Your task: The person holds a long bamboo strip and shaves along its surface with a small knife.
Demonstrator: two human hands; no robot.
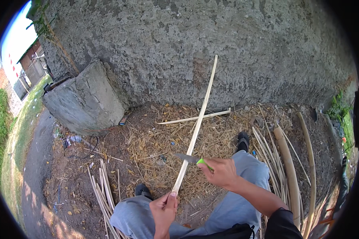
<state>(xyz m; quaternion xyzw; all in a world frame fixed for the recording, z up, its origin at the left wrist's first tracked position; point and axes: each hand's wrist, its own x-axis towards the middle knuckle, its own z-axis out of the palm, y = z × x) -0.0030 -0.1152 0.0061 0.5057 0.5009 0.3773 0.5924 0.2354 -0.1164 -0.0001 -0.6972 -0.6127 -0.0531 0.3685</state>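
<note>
My left hand is closed round the near end of a long pale bamboo strip, thumb on top. The strip slants up and away to the right, its far end in front of the rough wall. In my right hand is a knife with a bright green handle, fingers wrapped round it. Its blade points left and lies across the strip, a little beyond my left hand. Whether the edge bites into the bamboo I cannot tell. Beyond, another pale strip lies on the ground, crossing behind the held one.
A rough grey wall rises ahead, with a concrete block at its left. Split strips lie by my left leg. More strips and thick bamboo poles lie at my right. Shavings and dry leaves cover the ground between my feet.
</note>
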